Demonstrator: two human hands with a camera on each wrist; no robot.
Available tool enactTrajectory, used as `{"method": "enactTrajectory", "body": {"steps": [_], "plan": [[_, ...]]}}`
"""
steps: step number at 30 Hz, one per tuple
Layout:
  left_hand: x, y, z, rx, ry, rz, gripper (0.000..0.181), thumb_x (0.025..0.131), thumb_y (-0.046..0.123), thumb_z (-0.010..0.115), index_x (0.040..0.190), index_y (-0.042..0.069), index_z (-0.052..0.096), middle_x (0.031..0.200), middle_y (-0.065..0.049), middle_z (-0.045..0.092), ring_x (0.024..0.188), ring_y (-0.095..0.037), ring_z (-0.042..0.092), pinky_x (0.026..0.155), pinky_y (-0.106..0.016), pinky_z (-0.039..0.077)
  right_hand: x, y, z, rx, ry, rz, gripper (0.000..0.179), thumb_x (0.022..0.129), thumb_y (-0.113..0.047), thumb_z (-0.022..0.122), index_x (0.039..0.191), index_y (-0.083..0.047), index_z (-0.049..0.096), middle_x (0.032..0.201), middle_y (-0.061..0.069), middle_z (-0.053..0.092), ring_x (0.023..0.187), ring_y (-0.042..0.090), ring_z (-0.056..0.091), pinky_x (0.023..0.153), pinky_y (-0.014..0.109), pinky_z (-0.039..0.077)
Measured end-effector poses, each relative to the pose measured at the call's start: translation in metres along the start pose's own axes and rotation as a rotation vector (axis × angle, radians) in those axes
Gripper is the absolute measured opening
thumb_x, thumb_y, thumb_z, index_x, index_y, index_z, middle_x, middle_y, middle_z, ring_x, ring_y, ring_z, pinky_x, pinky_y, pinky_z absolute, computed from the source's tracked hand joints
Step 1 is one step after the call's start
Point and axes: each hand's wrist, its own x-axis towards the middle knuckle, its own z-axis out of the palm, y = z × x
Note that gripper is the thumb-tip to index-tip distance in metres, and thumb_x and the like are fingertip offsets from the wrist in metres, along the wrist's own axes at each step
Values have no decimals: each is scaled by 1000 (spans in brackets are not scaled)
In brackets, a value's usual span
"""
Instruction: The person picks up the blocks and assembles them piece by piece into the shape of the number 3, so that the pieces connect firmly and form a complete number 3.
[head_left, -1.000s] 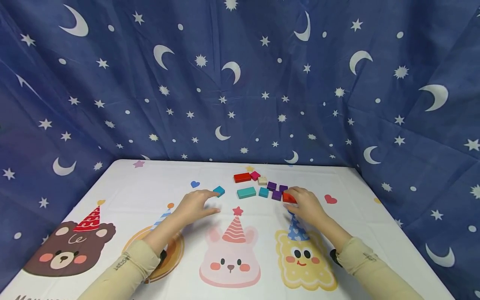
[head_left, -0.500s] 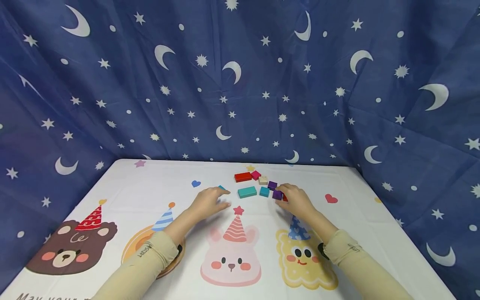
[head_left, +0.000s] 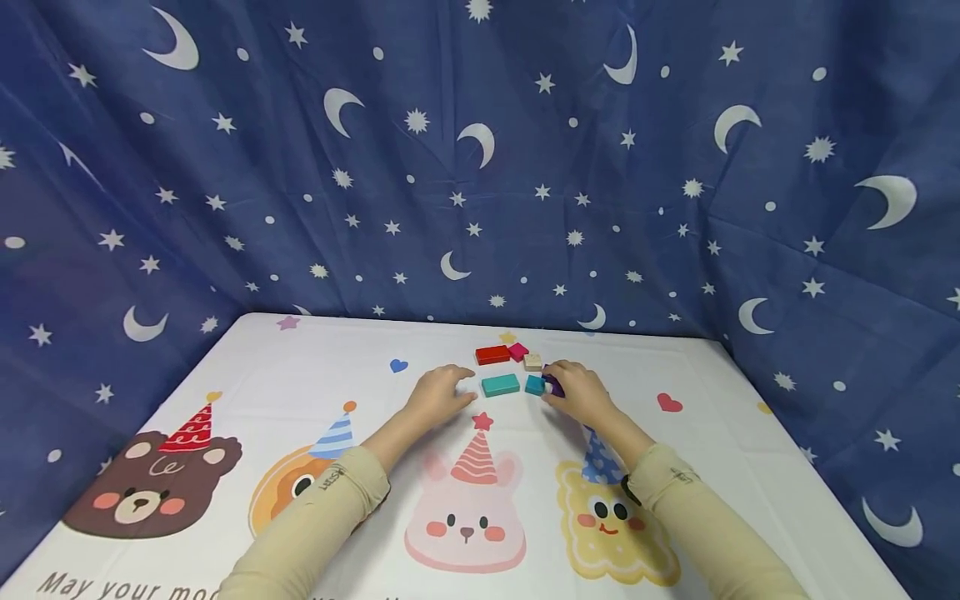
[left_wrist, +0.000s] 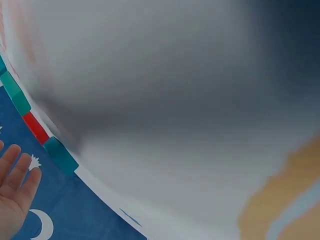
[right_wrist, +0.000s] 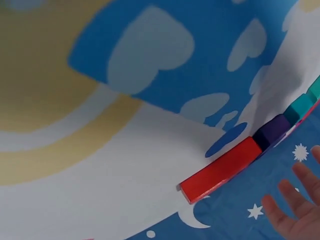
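Observation:
My left hand (head_left: 438, 393) hovers over the white table, fingers extended to the right, just left of a long teal block (head_left: 500, 385). A smaller blue block (left_wrist: 61, 156) shows in the left wrist view; in the head view the hand hides it. My right hand (head_left: 579, 392), fingers spread, is at the purple blocks (head_left: 553, 382), partly covering them; contact cannot be told. Beside its fingertips lies a small blue block (head_left: 535, 384). A long red block (right_wrist: 220, 170) near the right hand is visible only in the right wrist view. Neither hand holds anything visible.
Farther back lie a red block (head_left: 492, 355), a pink block (head_left: 518, 352) and a cream block (head_left: 532, 362). The tablecloth (head_left: 750, 467) carries printed cartoon animals. A dark blue curtain (head_left: 510, 275) with moons and stars hangs behind the table's back edge.
My left hand has moved right, past the small blue block, toward the long teal block. My right hand has moved left, from the red block to over the purple ones.

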Motion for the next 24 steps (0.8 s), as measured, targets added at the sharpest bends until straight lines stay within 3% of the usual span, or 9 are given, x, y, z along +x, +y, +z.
{"method": "enactTrajectory", "body": {"steps": [5, 13, 18, 24], "plan": [[7, 2, 4, -28, -15, -17, 37, 83, 19, 70, 117, 5, 66, 118, -13, 66, 109, -27, 63, 97, -42, 48, 7, 3, 4, 5, -18, 7, 51, 75, -27, 79, 118, -5, 62, 117, 16, 64, 106, 34, 61, 87, 52, 51], [22, 7, 11, -57, -44, -25, 38, 81, 15, 72, 116, 1, 65, 115, -15, 67, 102, -27, 64, 94, -40, 50, 18, 7, 12, 28, -112, 68, 54, 77, -30, 77, 124, -9, 59, 125, 17, 59, 114, 37, 56, 94, 57, 46], [30, 9, 16, -30, -65, -52, 39, 81, 17, 73, 116, 2, 65, 110, -13, 68, 101, -27, 64, 91, -40, 51, 23, 4, 13, 17, -128, 70, 53, 77, -30, 77, 123, -9, 61, 125, 17, 59, 114, 36, 55, 92, 56, 46], [37, 11, 23, -36, -131, -66, 45, 80, 17, 74, 119, 0, 63, 113, -15, 68, 105, -27, 62, 95, -40, 49, 26, 2, 15, 0, -124, 100, 52, 77, -31, 77, 120, -7, 62, 125, 17, 59, 115, 37, 55, 91, 56, 47]]}}
